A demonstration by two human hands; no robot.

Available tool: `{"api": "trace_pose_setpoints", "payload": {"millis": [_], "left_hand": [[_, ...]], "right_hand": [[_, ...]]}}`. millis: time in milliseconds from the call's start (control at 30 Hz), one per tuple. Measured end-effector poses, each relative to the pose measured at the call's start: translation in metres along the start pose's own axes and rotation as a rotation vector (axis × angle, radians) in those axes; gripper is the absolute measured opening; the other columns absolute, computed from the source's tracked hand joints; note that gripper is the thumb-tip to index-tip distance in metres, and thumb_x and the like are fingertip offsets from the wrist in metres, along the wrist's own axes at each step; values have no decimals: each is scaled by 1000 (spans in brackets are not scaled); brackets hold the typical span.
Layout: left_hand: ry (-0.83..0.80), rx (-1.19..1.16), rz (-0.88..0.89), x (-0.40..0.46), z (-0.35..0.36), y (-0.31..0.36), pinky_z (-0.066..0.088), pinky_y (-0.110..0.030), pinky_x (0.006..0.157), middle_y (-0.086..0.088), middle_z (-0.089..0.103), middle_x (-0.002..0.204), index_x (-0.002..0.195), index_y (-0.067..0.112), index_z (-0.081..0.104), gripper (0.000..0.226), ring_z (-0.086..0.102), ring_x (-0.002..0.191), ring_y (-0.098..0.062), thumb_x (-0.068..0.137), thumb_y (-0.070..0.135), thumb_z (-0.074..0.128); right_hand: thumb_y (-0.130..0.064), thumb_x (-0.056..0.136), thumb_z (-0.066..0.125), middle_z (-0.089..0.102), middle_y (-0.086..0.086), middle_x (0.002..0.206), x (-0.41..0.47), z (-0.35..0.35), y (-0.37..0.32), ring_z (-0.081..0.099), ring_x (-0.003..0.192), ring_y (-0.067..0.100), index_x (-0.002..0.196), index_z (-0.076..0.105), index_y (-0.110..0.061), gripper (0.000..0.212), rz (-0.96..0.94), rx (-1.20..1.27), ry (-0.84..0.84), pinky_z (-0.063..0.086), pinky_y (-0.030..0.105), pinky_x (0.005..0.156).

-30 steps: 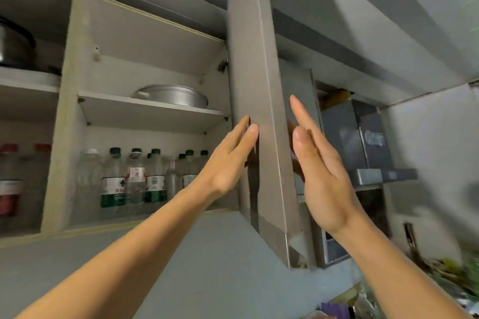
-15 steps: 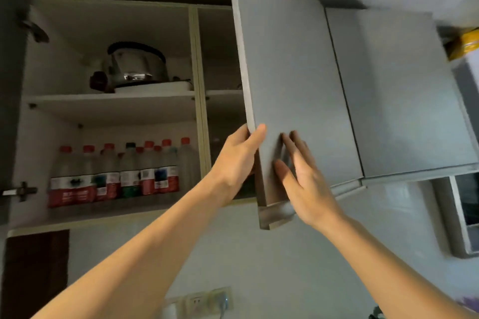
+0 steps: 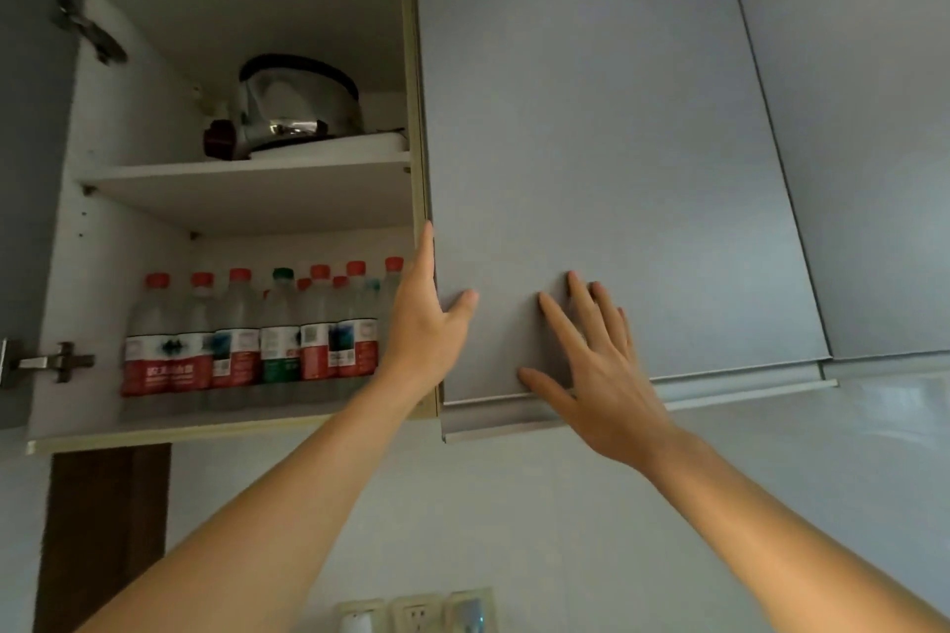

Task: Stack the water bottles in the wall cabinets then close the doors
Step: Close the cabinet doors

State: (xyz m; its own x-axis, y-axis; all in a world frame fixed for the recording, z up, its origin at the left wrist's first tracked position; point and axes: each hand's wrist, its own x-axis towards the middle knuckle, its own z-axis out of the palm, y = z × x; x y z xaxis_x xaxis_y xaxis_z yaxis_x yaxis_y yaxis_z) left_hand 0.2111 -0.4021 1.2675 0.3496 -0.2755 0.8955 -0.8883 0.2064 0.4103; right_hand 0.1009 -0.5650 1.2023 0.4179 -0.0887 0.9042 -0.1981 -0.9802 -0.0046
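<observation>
A grey cabinet door [image 3: 606, 144] lies flush against the wall cabinet. My right hand [image 3: 596, 365] is flat on its lower part with fingers spread. My left hand [image 3: 426, 324] rests on the door's left edge, thumb on the front, fingers along the edge. To the left, an open compartment holds several water bottles [image 3: 247, 339] with red caps and one green cap, upright on the bottom shelf [image 3: 154, 432]. Both hands hold nothing.
A steel pot [image 3: 298, 108] sits on the upper shelf. Hinges [image 3: 51, 362] of the open left door show at the left edge. Another shut door [image 3: 863, 144] is on the right. Wall sockets [image 3: 416, 612] are below, with a dark brown panel [image 3: 103, 529] at lower left.
The grey door has swung from wide open to shut against the cabinet, hiding the compartment with green-capped bottles. Both hands followed it, and my view turned left.
</observation>
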Motion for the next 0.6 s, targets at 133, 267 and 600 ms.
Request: {"api": "trace_pose_setpoints", "payload": {"millis": [133, 267, 600], "left_hand": [[72, 4, -135, 20, 3, -24, 32, -53, 119, 4, 18, 163, 157, 38, 23, 86, 26, 149, -22, 91, 18, 73], [58, 19, -242, 33, 7, -50, 20, -57, 123, 6, -6, 168, 153, 52, 27, 87, 6, 155, -24, 88, 23, 77], [43, 44, -223, 48, 21, -94, 25, -57, 121, 7, -2, 169, 146, 68, 15, 99, 10, 155, -23, 84, 27, 81]], "right_hand": [[-62, 94, 51, -4, 7, 169, 5, 27, 22, -6, 155, 34, 161, 19, -25, 82, -71, -78, 13, 6, 55, 123], [-61, 93, 51, 4, 10, 169, 14, 49, 41, -1, 155, 37, 160, 25, -21, 82, -120, -128, 22, 10, 62, 121], [-63, 95, 45, 18, 11, 167, 27, 92, 61, 9, 155, 36, 153, 40, -16, 75, -192, -102, 211, 14, 65, 120]]}}
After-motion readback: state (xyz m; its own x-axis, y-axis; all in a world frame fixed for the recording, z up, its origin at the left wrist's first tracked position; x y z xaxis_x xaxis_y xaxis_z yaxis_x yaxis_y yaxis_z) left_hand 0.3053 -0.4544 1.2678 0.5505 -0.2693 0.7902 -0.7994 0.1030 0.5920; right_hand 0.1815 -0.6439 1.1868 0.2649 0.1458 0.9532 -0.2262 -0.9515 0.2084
